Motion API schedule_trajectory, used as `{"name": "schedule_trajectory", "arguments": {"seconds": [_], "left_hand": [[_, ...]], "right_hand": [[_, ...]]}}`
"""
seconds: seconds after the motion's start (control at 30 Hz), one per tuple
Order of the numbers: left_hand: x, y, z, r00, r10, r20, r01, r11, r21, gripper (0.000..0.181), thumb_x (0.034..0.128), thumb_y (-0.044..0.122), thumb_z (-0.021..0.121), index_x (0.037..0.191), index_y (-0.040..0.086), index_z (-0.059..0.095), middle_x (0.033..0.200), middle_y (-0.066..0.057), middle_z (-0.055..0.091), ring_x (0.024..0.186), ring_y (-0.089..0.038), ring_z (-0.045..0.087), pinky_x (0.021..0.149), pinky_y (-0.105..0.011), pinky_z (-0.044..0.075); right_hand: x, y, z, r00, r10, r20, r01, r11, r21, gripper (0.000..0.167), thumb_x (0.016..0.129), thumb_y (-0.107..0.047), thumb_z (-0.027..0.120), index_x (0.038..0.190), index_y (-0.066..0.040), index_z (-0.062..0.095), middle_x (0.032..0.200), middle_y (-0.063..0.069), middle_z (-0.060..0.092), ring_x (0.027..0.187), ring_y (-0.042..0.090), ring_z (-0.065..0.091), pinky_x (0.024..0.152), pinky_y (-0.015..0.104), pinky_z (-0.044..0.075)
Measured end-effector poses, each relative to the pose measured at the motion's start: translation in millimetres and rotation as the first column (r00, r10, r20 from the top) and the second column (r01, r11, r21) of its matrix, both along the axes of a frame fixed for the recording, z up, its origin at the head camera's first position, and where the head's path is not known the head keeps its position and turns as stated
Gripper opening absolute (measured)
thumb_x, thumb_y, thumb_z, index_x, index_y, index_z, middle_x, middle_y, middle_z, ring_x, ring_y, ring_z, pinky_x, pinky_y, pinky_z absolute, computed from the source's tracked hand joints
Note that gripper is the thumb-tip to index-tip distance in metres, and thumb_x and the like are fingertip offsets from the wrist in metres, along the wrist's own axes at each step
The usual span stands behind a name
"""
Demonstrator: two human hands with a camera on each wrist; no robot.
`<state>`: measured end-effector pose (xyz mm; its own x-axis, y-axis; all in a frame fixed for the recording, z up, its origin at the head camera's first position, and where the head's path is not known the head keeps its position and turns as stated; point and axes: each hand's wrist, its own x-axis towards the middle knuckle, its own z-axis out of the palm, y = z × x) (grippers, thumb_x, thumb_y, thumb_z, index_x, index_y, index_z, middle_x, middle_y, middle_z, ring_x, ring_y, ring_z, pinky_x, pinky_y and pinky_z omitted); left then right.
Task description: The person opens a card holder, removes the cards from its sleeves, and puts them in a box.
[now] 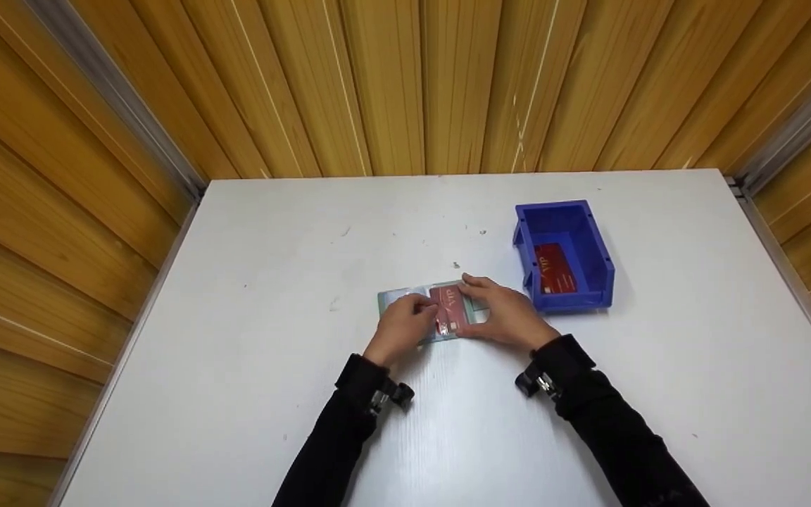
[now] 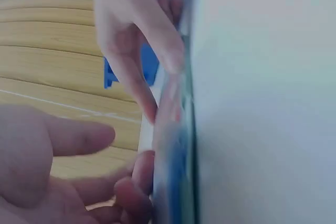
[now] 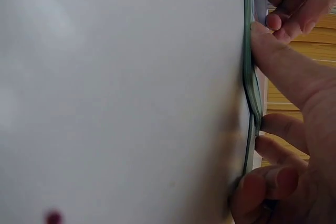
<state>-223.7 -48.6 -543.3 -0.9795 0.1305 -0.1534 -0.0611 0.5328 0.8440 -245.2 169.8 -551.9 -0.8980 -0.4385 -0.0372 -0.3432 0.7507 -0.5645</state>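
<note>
A thin card holder (image 1: pixel 394 294) with green edges and clear plastic lies on the table. A red VIP card (image 1: pixel 450 304) shows on it, seemingly under glossy film. My left hand (image 1: pixel 405 324) touches the card's left side with its fingertips; in the left wrist view its thumb (image 2: pixel 92 139) stands away from the fingers. My right hand (image 1: pixel 510 313) grips the holder's right part, thumb on the near edge and fingers at the far edge. Seen in the right wrist view, the holder (image 3: pixel 252 85) bends slightly off the table under this hand. The left hand partly covers the holder.
Right of the hands stands a blue plastic bin (image 1: pixel 606 285) with another red VIP card (image 1: pixel 555 267) in it. The white table (image 1: pixel 272 317) is bounded by wood-patterned panels (image 1: pixel 405 84) behind and at both sides.
</note>
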Motion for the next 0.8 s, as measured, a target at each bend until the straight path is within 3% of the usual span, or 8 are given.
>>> {"name": "schedule_trajectory", "arguments": {"seconds": [0.17, 0.27, 0.37, 0.47, 0.57, 0.7, 0.8], "left_hand": [[-1.4, 1.5, 2.0, 0.997, 0.059, 0.045, -0.059, 0.998, -0.001, 0.035, 0.1003, 0.031, 0.063, 0.122, 0.004, 0.07, 0.101, -0.006, 0.072, 0.093, -0.017, 0.064, 0.085, -0.035, 0.051], [-2.6, 1.0, 2.2, 0.992, 0.037, 0.118, -0.052, 0.99, 0.128, 0.035, 0.1015, 0.028, 0.061, 0.122, 0.0, 0.067, 0.088, -0.003, 0.07, 0.079, -0.012, 0.06, 0.072, -0.028, 0.047], [-4.2, 0.7, 2.5, 0.975, -0.006, 0.223, -0.061, 0.954, 0.294, 0.032, 0.1029, 0.024, 0.057, 0.114, -0.005, 0.066, 0.069, 0.0, 0.064, 0.059, -0.009, 0.054, 0.057, -0.022, 0.042], [-5.7, 0.9, 1.2, 0.957, -0.022, 0.289, -0.084, 0.932, 0.351, 0.03, 0.1031, 0.022, 0.054, 0.099, -0.004, 0.067, 0.055, 0.003, 0.053, 0.046, -0.007, 0.046, 0.047, -0.021, 0.038], [-7.2, 3.1, -2.1, 0.958, -0.046, 0.282, -0.046, 0.949, 0.311, 0.028, 0.1036, 0.02, 0.052, 0.085, 0.002, 0.064, 0.05, 0.004, 0.047, 0.041, -0.006, 0.042, 0.043, -0.021, 0.037], [-9.3, 7.1, -6.3, 0.974, -0.104, 0.2, 0.072, 0.984, 0.16, 0.031, 0.1049, 0.017, 0.05, 0.076, 0.01, 0.058, 0.048, 0.006, 0.048, 0.04, -0.006, 0.043, 0.042, -0.021, 0.036], [-10.1, 7.4, -9.7, 0.982, -0.11, 0.151, 0.098, 0.991, 0.087, 0.032, 0.1057, 0.015, 0.052, 0.075, 0.011, 0.059, 0.048, 0.006, 0.049, 0.038, -0.006, 0.044, 0.041, -0.022, 0.036]], "right_hand": [[-0.8, -0.2, -1.3, 1.0, 0.005, -0.014, -0.005, 1.0, -0.005, 0.086, 0.079, -0.043, 0.089, 0.15, -0.009, 0.054, 0.163, 0.006, 0.043, 0.144, 0.037, 0.048, 0.112, 0.057, 0.043], [-0.7, 0.3, -1.8, 1.0, 0.004, -0.022, -0.004, 1.0, -0.002, 0.086, 0.079, -0.043, 0.089, 0.15, -0.008, 0.054, 0.163, 0.007, 0.043, 0.144, 0.037, 0.048, 0.112, 0.057, 0.043], [-0.1, 0.3, -1.0, 1.0, -0.001, -0.012, 0.001, 1.0, -0.004, 0.086, 0.079, -0.043, 0.09, 0.15, -0.009, 0.054, 0.163, 0.007, 0.043, 0.145, 0.036, 0.047, 0.113, 0.056, 0.042], [0.2, 0.7, -0.2, 1.0, 0.001, 0.005, -0.001, 1.0, -0.005, 0.087, 0.079, -0.042, 0.09, 0.151, -0.009, 0.053, 0.164, 0.007, 0.041, 0.146, 0.036, 0.045, 0.114, 0.056, 0.041], [0.2, 1.9, 0.2, 1.0, 0.009, 0.017, -0.009, 1.0, 0.002, 0.087, 0.08, -0.041, 0.089, 0.152, -0.01, 0.051, 0.165, 0.006, 0.039, 0.147, 0.036, 0.044, 0.115, 0.055, 0.04], [-0.3, 2.4, 0.5, 0.999, 0.025, 0.021, -0.026, 0.999, 0.022, 0.086, 0.082, -0.041, 0.087, 0.153, -0.01, 0.049, 0.166, 0.007, 0.037, 0.147, 0.038, 0.044, 0.116, 0.054, 0.04], [-0.2, 1.2, 1.8, 0.999, 0.039, 0.029, -0.04, 0.999, 0.032, 0.086, 0.084, -0.042, 0.085, 0.154, -0.01, 0.047, 0.167, 0.007, 0.035, 0.147, 0.039, 0.043, 0.117, 0.053, 0.039]]}}
